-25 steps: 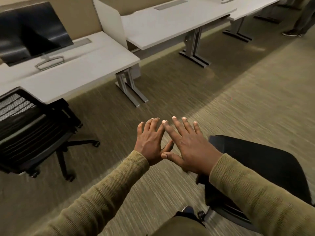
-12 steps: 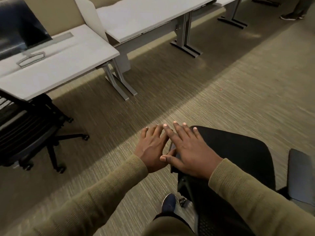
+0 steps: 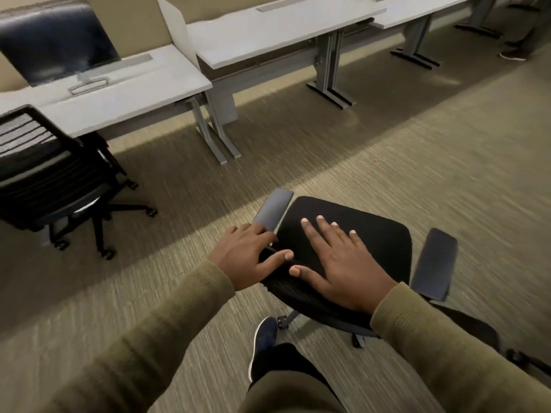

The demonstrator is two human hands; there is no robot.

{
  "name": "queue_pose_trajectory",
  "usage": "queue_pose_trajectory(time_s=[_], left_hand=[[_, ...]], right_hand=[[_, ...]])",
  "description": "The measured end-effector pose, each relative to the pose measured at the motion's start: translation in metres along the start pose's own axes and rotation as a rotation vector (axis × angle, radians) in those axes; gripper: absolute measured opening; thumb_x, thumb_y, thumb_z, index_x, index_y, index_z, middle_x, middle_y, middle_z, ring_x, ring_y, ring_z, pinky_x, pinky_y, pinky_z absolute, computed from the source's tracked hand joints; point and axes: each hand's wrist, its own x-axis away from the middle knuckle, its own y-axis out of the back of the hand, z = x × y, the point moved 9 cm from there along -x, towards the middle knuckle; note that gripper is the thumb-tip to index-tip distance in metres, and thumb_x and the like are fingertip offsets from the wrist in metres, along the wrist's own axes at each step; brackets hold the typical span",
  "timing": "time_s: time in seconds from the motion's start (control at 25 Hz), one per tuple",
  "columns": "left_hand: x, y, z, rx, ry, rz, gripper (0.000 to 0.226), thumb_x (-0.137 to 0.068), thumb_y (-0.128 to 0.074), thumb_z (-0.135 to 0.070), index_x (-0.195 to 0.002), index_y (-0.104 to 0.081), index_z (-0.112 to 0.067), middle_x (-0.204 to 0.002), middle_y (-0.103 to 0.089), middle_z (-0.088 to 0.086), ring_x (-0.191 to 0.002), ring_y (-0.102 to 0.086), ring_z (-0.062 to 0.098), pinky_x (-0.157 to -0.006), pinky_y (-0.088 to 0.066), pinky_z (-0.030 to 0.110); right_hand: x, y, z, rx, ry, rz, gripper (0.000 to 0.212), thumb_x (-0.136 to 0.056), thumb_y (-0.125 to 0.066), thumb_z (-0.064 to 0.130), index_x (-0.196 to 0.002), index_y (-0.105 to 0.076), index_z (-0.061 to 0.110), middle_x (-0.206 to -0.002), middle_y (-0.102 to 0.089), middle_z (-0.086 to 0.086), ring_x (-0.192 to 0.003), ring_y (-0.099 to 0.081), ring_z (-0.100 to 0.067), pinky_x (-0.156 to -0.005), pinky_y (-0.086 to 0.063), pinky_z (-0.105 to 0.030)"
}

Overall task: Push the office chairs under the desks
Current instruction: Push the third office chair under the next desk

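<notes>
At nine o'clock a black mesh-backed office chair (image 3: 44,186) was seen standing on the carpet (image 3: 447,162), its front tucked partly under the edge of the left table (image 3: 143,84), on which a dark monitor (image 3: 56,40) was carried at ten o'clock. A second table (image 3: 268,34) was set at twelve o'clock, with nothing parked under it. The left hand (image 3: 247,257) was laid at the left rear edge of the near chair (image 3: 378,239), its fingers spread and touching the base of the grey left armrest (image 3: 272,210); no closed grip could be made out. The right hand (image 3: 340,263) was held flat and wide open on or just over the black seat, at centre. The near chair was placed on open carpet, well apart from both tables. The right armrest (image 3: 435,263) was seen at three o'clock.
</notes>
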Motion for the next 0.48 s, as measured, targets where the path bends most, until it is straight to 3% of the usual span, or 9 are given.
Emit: queue_pose_trajectory(time_s=[0.16,0.28,0.36,0.48], left_hand=[[0.013,-0.005,-0.051,-0.073,-0.041,-0.103,0.080,-0.087,-0.011,-0.083,-0.104,-0.068,-0.030,-0.097,-0.064,-0.010,-0.088,-0.058,0.013,-0.083,-0.041,0.038],[0.014,0.002,-0.059,-0.020,0.023,-0.272,0.064,-0.091,-0.029,-0.072,-0.081,-0.066,-0.021,-0.077,-0.059,-0.006,-0.069,-0.056,0.017,-0.071,-0.044,0.036],[0.010,0.009,-0.065,0.009,0.055,-0.368,0.053,-0.090,-0.040,-0.062,-0.072,-0.062,-0.017,-0.068,-0.053,-0.004,-0.061,-0.051,0.018,-0.064,-0.042,0.034],[-0.005,0.018,-0.072,0.029,0.108,-0.436,0.048,-0.088,-0.045,-0.057,-0.068,-0.060,-0.015,-0.062,-0.050,-0.003,-0.057,-0.048,0.019,-0.058,-0.037,0.032]], right_hand=[[0.055,-0.004,-0.016,0.004,-0.003,-0.072,0.101,-0.081,-0.010,0.089,-0.157,-0.019,0.024,-0.161,-0.030,-0.007,-0.145,-0.031,-0.025,-0.118,-0.026,-0.045],[0.067,-0.001,-0.016,0.158,0.112,-0.123,0.091,-0.082,-0.023,0.088,-0.141,-0.047,0.023,-0.129,-0.062,-0.001,-0.112,-0.059,-0.020,-0.098,-0.043,-0.039],[0.063,0.007,-0.024,0.199,0.153,-0.125,0.075,-0.082,-0.034,0.081,-0.130,-0.053,0.026,-0.111,-0.066,0.004,-0.094,-0.061,-0.017,-0.084,-0.045,-0.036],[0.052,0.026,-0.040,0.204,0.204,-0.161,0.062,-0.084,-0.040,0.074,-0.123,-0.056,0.028,-0.104,-0.065,0.005,-0.086,-0.061,-0.016,-0.076,-0.048,-0.035]])
